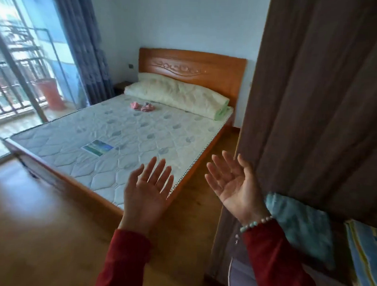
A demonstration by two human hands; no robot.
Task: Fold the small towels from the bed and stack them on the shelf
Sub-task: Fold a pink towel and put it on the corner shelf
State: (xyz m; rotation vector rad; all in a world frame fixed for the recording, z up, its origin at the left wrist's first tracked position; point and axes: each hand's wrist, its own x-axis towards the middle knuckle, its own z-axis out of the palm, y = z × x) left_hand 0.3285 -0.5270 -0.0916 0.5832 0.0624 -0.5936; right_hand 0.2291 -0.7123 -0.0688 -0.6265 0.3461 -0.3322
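**Both hands empty, towels lying near the pillow end of the bed**

Your left hand and right hand are both raised palm-up with the fingers spread and straight, and neither holds anything. They hover at the foot end of the wooden-framed bed with its white quilted mattress, the left over the mattress's near corner, the right just off the bed's side above the wooden floor. You wear dark red sleeves, and a pale beaded bracelet circles your right wrist.

The small crumpled towels, pink and greyish, lie bunched on the mattress at the head end of the bed, just in front of the long pale-green rolled pillow, well apart from both hands. How many towels there are cannot be told. A brown curtain hangs beside the bed, opposite the balcony door, with folded blue fabric below it.
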